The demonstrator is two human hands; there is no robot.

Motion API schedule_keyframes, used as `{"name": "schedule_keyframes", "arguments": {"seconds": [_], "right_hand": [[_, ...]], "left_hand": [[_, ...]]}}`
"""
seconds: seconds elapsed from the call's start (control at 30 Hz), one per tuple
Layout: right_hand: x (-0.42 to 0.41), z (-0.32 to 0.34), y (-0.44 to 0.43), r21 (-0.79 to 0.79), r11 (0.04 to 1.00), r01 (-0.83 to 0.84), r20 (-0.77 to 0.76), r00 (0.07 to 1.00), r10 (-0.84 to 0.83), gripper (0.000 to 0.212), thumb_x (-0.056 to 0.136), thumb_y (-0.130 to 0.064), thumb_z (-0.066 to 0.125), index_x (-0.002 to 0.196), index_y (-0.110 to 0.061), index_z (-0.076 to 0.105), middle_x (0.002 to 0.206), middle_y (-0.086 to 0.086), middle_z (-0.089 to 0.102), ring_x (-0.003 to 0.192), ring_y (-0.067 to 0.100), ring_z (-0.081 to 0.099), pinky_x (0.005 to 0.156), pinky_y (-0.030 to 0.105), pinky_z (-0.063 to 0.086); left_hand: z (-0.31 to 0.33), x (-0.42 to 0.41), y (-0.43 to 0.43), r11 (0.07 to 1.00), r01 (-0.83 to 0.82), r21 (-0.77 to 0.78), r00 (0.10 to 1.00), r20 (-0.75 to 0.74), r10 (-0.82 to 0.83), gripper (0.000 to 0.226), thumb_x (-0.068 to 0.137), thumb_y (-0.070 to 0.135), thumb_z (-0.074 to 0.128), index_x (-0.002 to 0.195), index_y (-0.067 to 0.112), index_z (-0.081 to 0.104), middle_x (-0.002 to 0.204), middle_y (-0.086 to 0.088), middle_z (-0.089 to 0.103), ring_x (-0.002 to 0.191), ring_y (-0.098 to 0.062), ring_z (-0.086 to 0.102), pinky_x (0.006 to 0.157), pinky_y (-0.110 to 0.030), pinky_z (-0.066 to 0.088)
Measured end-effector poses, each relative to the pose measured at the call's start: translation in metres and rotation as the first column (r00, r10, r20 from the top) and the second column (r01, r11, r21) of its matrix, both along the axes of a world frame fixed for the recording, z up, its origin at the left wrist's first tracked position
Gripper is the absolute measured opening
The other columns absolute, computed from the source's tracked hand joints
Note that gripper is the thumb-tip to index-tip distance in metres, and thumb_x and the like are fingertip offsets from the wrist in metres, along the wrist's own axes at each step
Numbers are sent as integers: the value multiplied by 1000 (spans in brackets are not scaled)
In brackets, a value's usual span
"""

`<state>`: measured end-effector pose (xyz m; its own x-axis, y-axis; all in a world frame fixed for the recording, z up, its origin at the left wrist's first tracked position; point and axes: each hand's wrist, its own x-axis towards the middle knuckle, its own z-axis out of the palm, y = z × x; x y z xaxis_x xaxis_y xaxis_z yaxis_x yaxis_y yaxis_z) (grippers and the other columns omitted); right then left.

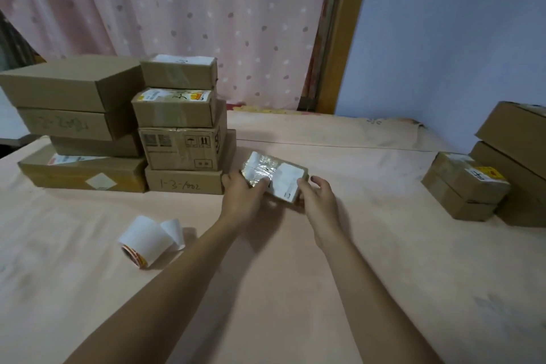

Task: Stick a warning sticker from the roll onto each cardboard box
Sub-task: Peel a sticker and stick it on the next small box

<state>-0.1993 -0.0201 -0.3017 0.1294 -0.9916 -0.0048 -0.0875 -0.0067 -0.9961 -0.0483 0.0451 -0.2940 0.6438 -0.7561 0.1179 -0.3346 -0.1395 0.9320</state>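
I hold a small tape-wrapped cardboard box (276, 176) between both hands, just in front of the stacked boxes (180, 133) on the left. My left hand (243, 199) curls round its left end, thumb laid over the top, and my right hand (317, 201) grips its right end. The sticker roll (146, 241) lies on its side on the peach cloth (295, 275) beside my left forearm, a loose strip curling off. More boxes (466, 183) sit far right, one bearing a yellow sticker (489, 175).

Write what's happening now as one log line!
step: holding small box | left hand: grips box | right hand: grips box | sticker roll: lying on table
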Motion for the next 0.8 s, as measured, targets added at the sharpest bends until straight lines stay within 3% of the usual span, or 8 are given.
{"name": "schedule_keyframes", "arguments": {"seconds": [0.17, 0.3, 0.47, 0.53, 0.6, 0.67, 0.73, 0.8], "right_hand": [[-17, 12, 28, 53, 997, -57, 51, 997, 55, 37, 92, -38, 70, 124, -29, 54, 82, 0, 70, 58, 15, 66, 53, 24, 44], [-30, 16, 57, 155, 979, -130, 145, 983, 108, 35, 91, -33, 73, 115, -23, 49, 69, 5, 65, 55, 24, 64, 55, 30, 42], [-46, 15, 95, 122, 980, -160, -41, 985, 166, 41, 85, -43, 78, 101, -13, 55, 66, 6, 69, 58, 22, 68, 62, 37, 52], [-47, 14, 107, 57, 986, -160, -126, 978, 166, 41, 86, -48, 75, 96, -12, 59, 68, 6, 73, 60, 20, 70, 63, 39, 56], [-46, 15, 116, -2, 984, -179, -186, 967, 175, 35, 89, -46, 71, 88, -12, 63, 68, 5, 74, 59, 17, 70, 64, 42, 58], [-42, 15, 122, -70, 977, -201, -243, 954, 178, 26, 90, -41, 68, 81, -18, 68, 71, 0, 74, 62, 14, 70, 69, 45, 60], [-38, 15, 123, -152, 968, -200, -302, 942, 147, 12, 86, -39, 69, 83, -27, 73, 79, -9, 75, 75, 10, 71, 77, 39, 58], [-34, 16, 128, -185, 962, -201, -316, 939, 136, 5, 85, -32, 73, 90, -31, 74, 91, -14, 75, 90, 6, 69, 84, 32, 55]], "left_hand": [[6, -13, 17, 994, 22, -105, 1000, -10, -23, 53, 89, 24, 71, 135, 16, 46, 123, -3, 39, 107, -17, 56, 93, -33, 46], [12, -12, 35, 977, 85, -198, 996, -22, -91, 75, 85, 7, 76, 148, 19, 38, 129, -1, 36, 115, -16, 53, 98, -34, 50], [11, -9, 65, 952, 136, -276, 968, -169, -187, 90, 83, 5, 78, 155, 22, 26, 151, 6, 38, 119, -10, 58, 92, -37, 56], [12, -11, 75, 957, 92, -275, 950, -263, -167, 74, 82, 13, 82, 146, 15, 44, 139, 4, 56, 110, -15, 67, 82, -31, 57], [15, -16, 87, 963, 72, -260, 930, -331, -159, 40, 85, 13, 79, 122, 8, 66, 112, -3, 73, 93, -17, 73, 66, -24, 56], [14, -22, 100, 965, 72, -253, 904, -393, -170, 14, 87, 10, 75, 102, 9, 75, 95, -5, 76, 77, -15, 72, 55, -23, 53], [10, -27, 110, 965, 109, -240, 878, -431, -206, 9, 89, 6, 71, 90, 12, 77, 87, -6, 77, 78, -18, 70, 64, -25, 54], [5, -29, 122, 966, 167, -195, 867, -438, -238, 14, 91, 3, 66, 91, 11, 77, 91, -9, 78, 84, -22, 70, 76, -30, 52]]}}
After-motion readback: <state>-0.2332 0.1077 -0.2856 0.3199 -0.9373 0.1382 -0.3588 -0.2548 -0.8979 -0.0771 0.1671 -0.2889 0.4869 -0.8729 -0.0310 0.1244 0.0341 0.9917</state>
